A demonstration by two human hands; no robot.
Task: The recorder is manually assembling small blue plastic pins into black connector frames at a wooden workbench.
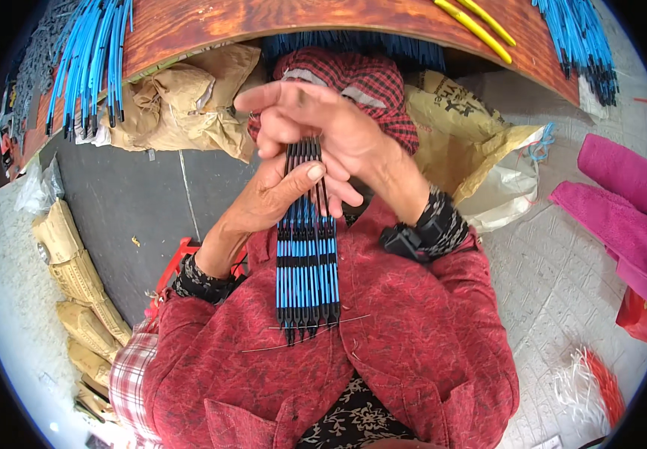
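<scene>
A flat row of slim blue-and-black plastic sticks (307,277) hangs over the front of my red jacket, black tips at both ends. My left hand (267,191) is closed on its upper part, thumb across the front and fingertips showing past the right side. Over the upper ends is my right hand (338,131), index finger stretched to the left and other fingers partly bent; whether it touches the sticks is hard to see. Two thin wire-like strands (308,329) cross near the lower tips.
A wooden table (263,19) curves across the far side, bearing blue stick bundles (95,60) and yellow-handled tool parts (477,26). Below it lie brown paper sacks (181,105) and a checked cloth (383,82). Pink cloths (615,202) are at right; wrapped packages (76,277) at left.
</scene>
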